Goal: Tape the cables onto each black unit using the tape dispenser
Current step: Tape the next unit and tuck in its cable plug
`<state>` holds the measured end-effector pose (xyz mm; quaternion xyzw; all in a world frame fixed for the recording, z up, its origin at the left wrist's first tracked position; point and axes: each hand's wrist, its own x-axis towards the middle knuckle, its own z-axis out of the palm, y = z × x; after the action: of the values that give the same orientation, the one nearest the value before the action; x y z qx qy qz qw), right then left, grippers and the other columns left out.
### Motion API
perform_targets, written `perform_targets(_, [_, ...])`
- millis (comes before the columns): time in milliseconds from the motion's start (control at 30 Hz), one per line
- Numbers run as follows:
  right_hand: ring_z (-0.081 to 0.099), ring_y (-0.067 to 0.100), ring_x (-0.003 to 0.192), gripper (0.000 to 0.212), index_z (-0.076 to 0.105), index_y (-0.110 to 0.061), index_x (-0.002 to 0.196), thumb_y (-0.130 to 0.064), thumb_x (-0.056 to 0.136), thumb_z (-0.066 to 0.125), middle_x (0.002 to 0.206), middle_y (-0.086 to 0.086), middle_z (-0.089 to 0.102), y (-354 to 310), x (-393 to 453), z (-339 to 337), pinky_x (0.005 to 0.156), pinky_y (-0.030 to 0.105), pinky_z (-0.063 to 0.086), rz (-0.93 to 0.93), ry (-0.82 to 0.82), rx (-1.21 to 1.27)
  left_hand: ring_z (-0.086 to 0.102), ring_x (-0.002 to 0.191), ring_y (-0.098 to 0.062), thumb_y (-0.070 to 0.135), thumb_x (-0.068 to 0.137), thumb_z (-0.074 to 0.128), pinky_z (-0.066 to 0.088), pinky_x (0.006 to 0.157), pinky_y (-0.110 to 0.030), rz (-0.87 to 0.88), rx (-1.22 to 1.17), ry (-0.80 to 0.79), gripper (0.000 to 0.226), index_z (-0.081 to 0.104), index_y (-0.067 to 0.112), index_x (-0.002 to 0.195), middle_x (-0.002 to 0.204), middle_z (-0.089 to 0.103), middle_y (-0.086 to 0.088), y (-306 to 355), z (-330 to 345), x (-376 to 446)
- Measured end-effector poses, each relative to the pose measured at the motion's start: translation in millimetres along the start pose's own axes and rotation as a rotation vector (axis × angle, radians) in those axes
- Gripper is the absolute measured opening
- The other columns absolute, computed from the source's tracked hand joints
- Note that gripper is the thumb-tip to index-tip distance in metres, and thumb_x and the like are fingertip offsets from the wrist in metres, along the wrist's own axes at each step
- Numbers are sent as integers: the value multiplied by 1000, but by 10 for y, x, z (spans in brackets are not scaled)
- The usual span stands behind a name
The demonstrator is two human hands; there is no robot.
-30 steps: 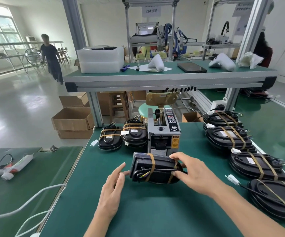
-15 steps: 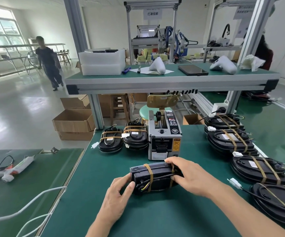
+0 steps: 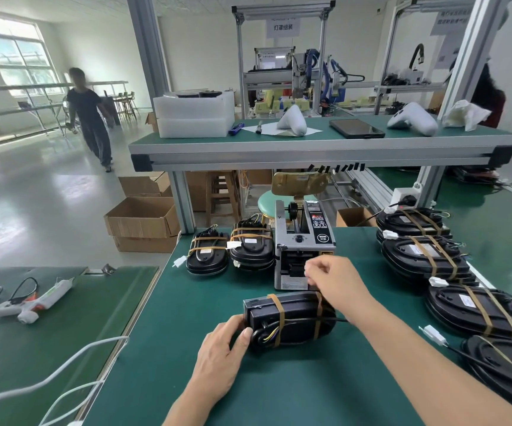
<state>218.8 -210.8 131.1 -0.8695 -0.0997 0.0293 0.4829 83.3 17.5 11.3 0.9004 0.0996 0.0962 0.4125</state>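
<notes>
**Right hand up at the dispenser, left steadies the unit**

On the dispenser [image 3: 304, 241], a round badge reads "SEMI" above small print too fine to make out; a hanging sign [image 3: 283, 27] behind reads "灯罩组装". White labels on the taped units are unreadable.

The black unit [image 3: 288, 318] stands on edge on the green bench [image 3: 310, 385], just in front of the dispenser, with two brown tape bands [image 3: 280, 318] around it and its cable looped on the near face. The left hand [image 3: 220, 355] holds the unit's left end, thumb pressed to the cable. The right hand [image 3: 334, 282] has left the unit since half a second ago and is now at the dispenser's mouth, fingers curled together as if pinching; whether tape is in that grip I cannot tell. The walking person [image 3: 90, 115] has come nearer. Finished units sit left [image 3: 250, 250] and right [image 3: 426, 256].
</notes>
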Motion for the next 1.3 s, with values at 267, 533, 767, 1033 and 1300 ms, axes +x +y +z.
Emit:
perform_targets(267, [70,22,59,9,69,0,88,-1,92,61,81,17,76,-16,522,238,54,29,56,412,154,237,56,113,-7,49,110,48,44,104,-36,40,6,10,23,59,48,130,114,66,20,-3,-3,6])
perform_targets(533, [74,22,57,7,69,-1,82,-3,89,71,66,12,75,2,631,390,52,29,56,513,297,368,56,112,-10,50,108,53,45,101,-33,35,-4,16,20,58,51,128,111,64,20,-26,5,1])
perform_targets(767, [74,20,58,7,71,1,86,-5,89,74,68,11,75,-41,630,412,49,27,54,569,318,413,57,111,-16,51,108,52,48,102,-39,40,-16,9,21,60,47,127,111,64,17,4,-9,-8])
perform_targets(1033, [74,21,63,7,70,0,94,-5,91,73,76,14,77,-79,601,399,52,29,54,585,285,435,58,110,-16,46,110,54,46,104,-40,74,2,31,22,64,36,126,110,66,12,43,-30,-17])
perform_targets(1300, [75,21,64,9,70,0,98,-6,92,72,77,13,77,-71,605,411,53,28,53,602,279,462,59,109,-17,47,109,54,47,102,-40,64,-3,31,20,64,36,123,110,66,11,67,-39,-24])
